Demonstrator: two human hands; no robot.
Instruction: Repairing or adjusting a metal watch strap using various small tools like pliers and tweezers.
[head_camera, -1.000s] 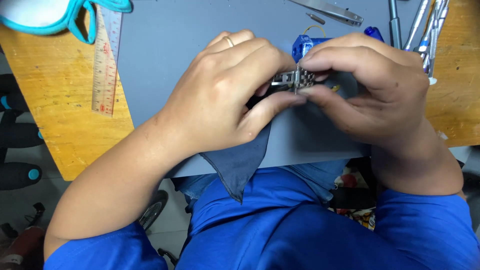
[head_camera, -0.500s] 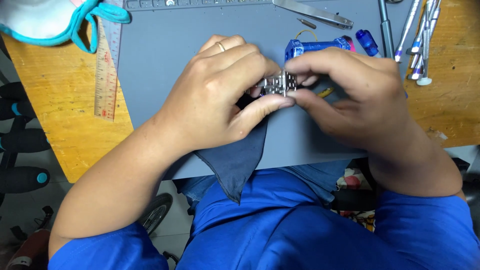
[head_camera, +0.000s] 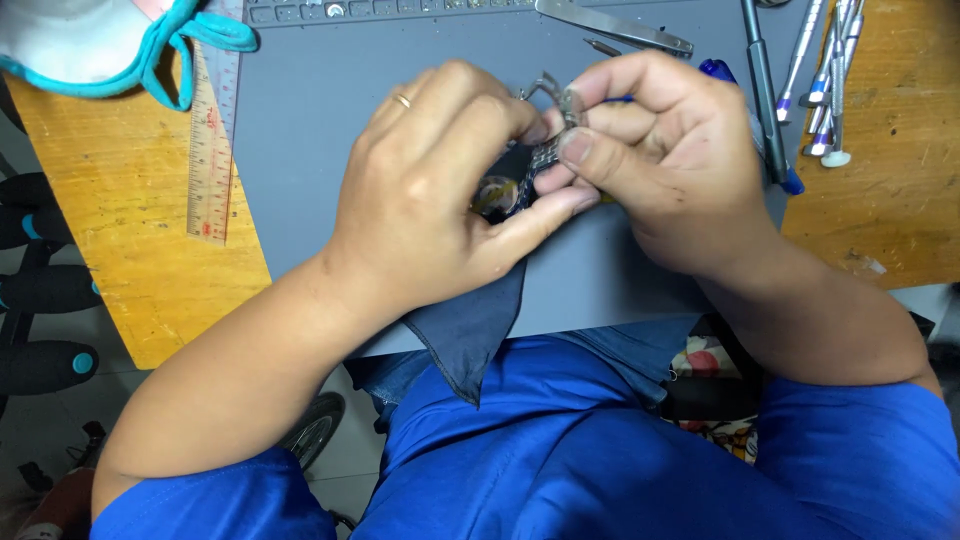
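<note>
pinching metal watch (head_camera: 535, 165) between fingers: left hand (head_camera: 440, 190), right hand (head_camera: 665, 150), dark cloth (head_camera: 470, 325) beneath.

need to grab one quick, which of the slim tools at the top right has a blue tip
The dark-shafted tool nearest the right hand; its blue tip lies beside the wrist. The silver tools further right end in white or purple.

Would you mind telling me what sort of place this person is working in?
Probably a small repair bench, perhaps for watches: a grey work mat on a wooden table, precision screwdrivers and tweezers laid out, and both hands on a metal watch.
</note>
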